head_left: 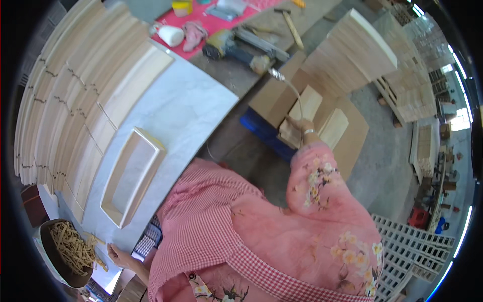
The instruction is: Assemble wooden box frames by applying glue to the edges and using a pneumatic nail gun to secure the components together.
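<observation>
Pink flowered sleeve [314, 183] and checked apron [201, 201] fill the near field, worn by the person at work. To the right, the right hand [304, 125] rests at the edge of a pile of pale boards [308, 105] in an open cardboard carton [354, 151]; its fingers are bent over the wood, but whether they close on a single board cannot be told. A second pile [334, 126] lies just beside it. To the lower left, the left hand [119, 255] hangs near the table edge, close to a basin [48, 251] heaped with thin wood strips [73, 244]. Its fingers are loosely bent and nothing shows between them, though a small piece could be hidden.

On the pale table [183, 110], between the two hands, sits one long wooden box [140, 186], tilted in the view, with its walls joined at the corners. Behind it stand tall stacks of boards [75, 100]. Beyond the table, a nail gun [236, 53] with its hose [297, 90] lies near a hammer [290, 27], neither in hand.

Stage, as judged: the box's four walls appear assembled; whether it has a floor is unclear. Boards and strips remain loose in quantity, so much of the work seems left.
</observation>
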Motion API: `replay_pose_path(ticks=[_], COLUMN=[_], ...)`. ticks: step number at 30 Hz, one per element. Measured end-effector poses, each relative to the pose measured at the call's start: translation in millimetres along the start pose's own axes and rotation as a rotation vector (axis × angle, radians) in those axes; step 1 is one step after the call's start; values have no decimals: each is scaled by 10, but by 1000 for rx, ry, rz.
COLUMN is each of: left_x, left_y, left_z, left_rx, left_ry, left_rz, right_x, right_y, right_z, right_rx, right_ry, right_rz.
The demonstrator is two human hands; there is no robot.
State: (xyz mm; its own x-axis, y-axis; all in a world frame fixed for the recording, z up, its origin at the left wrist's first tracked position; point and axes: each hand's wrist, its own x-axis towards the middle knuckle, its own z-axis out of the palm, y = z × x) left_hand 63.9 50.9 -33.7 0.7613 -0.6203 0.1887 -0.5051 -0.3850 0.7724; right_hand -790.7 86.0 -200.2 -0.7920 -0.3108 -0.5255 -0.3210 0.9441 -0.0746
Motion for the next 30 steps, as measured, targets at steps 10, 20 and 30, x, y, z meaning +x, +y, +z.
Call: replay_pose_path(ticks=[10, 20, 30], left_x=[-74, -85, -147], left_y=[-170, 74, -104], left_z=[9, -125, -250], left_rx=[-70, -87, -99], left_ry=[14, 4, -161], left_rz=[36, 28, 131], right_x=[-319, -1125, -2778], right_y=[-62, 61, -2110], right_z=[154, -923, -1471], right_rx=[72, 583, 362], right_ry=[552, 1117, 518], right_rz=[142, -147, -1571])
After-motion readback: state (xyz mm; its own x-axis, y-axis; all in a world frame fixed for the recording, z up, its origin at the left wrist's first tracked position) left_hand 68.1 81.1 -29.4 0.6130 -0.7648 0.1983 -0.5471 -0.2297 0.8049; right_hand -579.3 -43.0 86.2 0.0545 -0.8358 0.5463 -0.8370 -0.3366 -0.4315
